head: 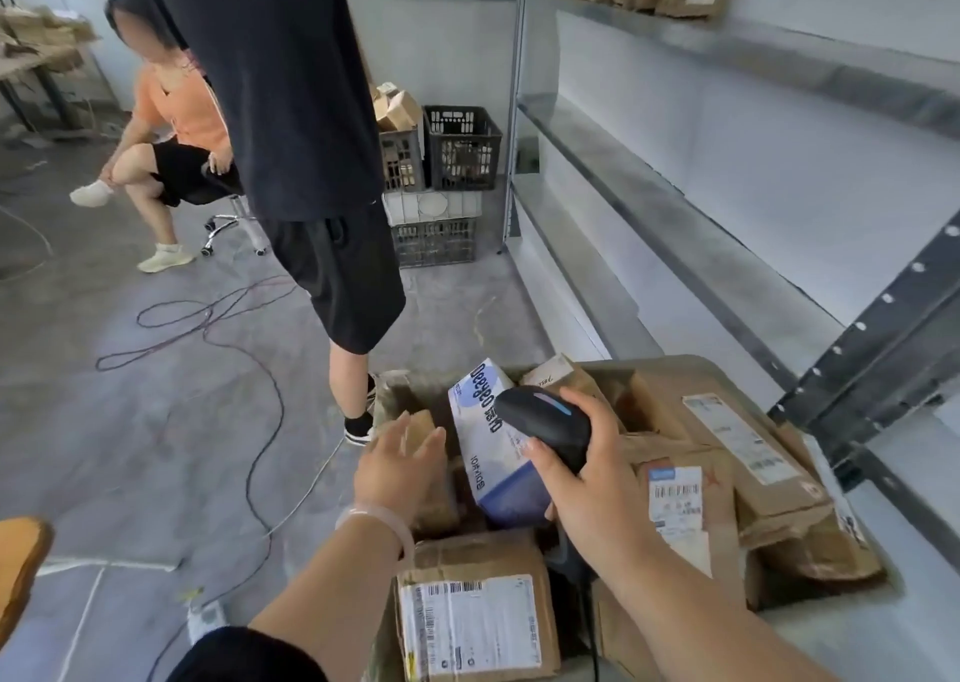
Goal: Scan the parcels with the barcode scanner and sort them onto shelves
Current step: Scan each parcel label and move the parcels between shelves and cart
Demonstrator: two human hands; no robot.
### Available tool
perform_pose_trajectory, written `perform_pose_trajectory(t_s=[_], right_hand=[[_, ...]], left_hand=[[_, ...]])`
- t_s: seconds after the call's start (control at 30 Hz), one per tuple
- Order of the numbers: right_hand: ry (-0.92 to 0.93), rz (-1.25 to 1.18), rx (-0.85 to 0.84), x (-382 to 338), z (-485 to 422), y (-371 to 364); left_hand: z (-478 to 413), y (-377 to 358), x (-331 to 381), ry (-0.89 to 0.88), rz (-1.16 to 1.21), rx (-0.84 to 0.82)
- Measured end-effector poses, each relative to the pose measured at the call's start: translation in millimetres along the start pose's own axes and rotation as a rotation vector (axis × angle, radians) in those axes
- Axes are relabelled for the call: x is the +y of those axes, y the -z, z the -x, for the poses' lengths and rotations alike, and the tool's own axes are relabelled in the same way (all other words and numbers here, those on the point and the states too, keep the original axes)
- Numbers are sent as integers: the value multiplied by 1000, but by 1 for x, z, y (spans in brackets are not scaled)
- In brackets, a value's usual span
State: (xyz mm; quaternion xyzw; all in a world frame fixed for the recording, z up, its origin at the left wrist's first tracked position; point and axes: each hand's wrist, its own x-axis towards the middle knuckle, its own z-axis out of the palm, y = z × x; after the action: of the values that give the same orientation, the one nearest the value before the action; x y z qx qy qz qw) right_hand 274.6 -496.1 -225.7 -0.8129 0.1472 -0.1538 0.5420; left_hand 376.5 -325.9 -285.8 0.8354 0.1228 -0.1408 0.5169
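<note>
— Scanner (545, 429): your right hand (587, 478) has its fingers wrapped round the handle, with the head aimed at the blue-and-white box (485, 421) just beyond it.
— And my left hand (397, 468)?
— Fingers spread, holding nothing, over a small brown parcel (421, 424) at the far left of the heaped bin (675, 361) (touching or not, I cannot tell). That parcel looks light and stiff, though creased, so take it by opposite edges rather than the flaps. Shelves (675, 244) stand to your right.
</note>
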Motion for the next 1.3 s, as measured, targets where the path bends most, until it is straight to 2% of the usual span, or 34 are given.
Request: perform_pose_trajectory(t_s=[0.1,0.2,0.3,0.4,0.47,0.7,1.0,1.3], right_hand=[[11,8,44,2,1,9],[21,8,85,-2,8,26],[50,19,140,-15,19,45],[76,-1,203,-21,32,70],[82,-21,254,-21,46,95],[84,30,552,-15,134,220],[-43,122,915,12,330,381],[-146,225,1248,32,516,463]], left_hand=[[3,-8,19,-124,-171,54],[12,-23,39,-351,-341,65],[31,-44,60,-501,-286,-17],[60,-64,82,-668,-327,-25],[84,-78,98,-718,-351,-60],[204,-159,140,-1007,-374,-209],[442,-283,141,-1266,-332,-591],[640,-356,79,-1400,-340,-921]])
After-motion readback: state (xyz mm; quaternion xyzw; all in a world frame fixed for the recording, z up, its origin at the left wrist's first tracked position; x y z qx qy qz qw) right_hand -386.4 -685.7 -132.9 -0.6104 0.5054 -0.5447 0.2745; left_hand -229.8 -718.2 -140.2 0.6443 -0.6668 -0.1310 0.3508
